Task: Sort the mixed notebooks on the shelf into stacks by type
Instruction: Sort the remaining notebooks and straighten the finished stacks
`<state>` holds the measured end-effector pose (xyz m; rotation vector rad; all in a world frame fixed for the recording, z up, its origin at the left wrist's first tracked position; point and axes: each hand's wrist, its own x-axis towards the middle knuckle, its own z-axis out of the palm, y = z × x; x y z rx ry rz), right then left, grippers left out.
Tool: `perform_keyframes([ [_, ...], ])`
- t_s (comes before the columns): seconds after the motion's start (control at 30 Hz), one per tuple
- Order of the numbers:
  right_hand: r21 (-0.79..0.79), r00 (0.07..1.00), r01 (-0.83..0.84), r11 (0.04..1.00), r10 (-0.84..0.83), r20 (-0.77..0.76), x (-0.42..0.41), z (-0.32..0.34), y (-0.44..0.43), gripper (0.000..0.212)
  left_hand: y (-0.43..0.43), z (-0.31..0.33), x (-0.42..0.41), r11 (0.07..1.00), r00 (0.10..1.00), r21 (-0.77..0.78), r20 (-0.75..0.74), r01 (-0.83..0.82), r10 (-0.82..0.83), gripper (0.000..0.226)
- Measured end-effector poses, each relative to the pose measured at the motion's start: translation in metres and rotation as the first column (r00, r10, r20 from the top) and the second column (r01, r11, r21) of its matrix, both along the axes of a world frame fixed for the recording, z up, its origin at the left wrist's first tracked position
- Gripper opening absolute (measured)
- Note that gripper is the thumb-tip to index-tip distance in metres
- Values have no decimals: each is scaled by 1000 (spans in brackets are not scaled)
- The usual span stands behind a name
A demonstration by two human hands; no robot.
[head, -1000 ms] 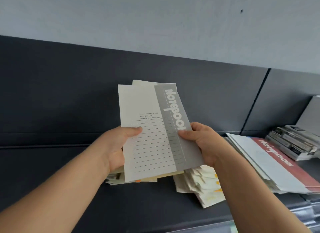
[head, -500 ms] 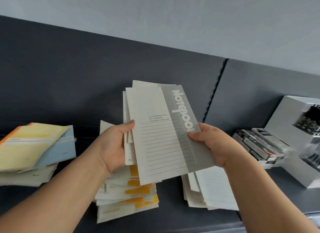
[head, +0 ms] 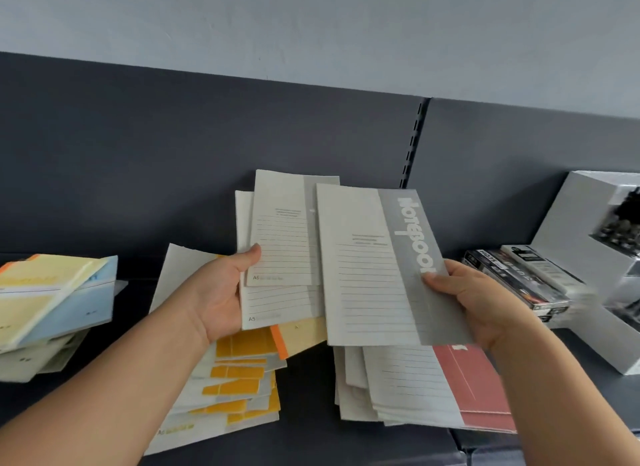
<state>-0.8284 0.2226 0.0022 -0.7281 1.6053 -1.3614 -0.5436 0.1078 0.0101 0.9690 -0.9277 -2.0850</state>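
Observation:
My right hand point(head: 474, 299) grips a large grey-and-white lined notebook point(head: 377, 268) by its right edge, held up over a stack of red-and-white lined notebooks point(head: 433, 393) on the dark shelf point(head: 304, 438). My left hand point(head: 221, 292) holds a fan of smaller A5 lined notebooks point(head: 280, 247), thumb on the front one, above a messy pile of white-and-yellow notebooks point(head: 235, 389). A pile of pale yellow and blue notebooks point(head: 52, 292) lies at the far left.
Boxed items in dark packaging point(head: 516, 278) and a white box point(head: 585, 250) stand at the right of the shelf. The dark back panel point(head: 207, 160) rises behind everything, with a slotted upright point(head: 414, 143) in it.
The large grey notebook has come away from the bundle to the right in my right hand, leaving the smaller A5 notebooks in my left. The view has shifted so the red-and-white stack shows again.

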Motion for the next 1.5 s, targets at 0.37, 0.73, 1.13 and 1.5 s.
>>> perform_keyframes([
  [0.37,427,638,265,865,175,-750,-42,-49,7,48,-1,-6,2,1000,1000,-3,18,23,-23,33],
  [0.73,3,975,-137,991,135,-176,65,7,-20,38,17,-2,4,999,999,-37,39,34,-32,32],
  [1.13,-69,951,-212,975,222,216,136,-13,-59,26,9,6,71,968,982,-235,143,-88,124,30],
  [1.5,-23,972,-184,983,185,148,173,-23,-92,31,-6,16,125,924,913,-221,200,-312,356,24],
])
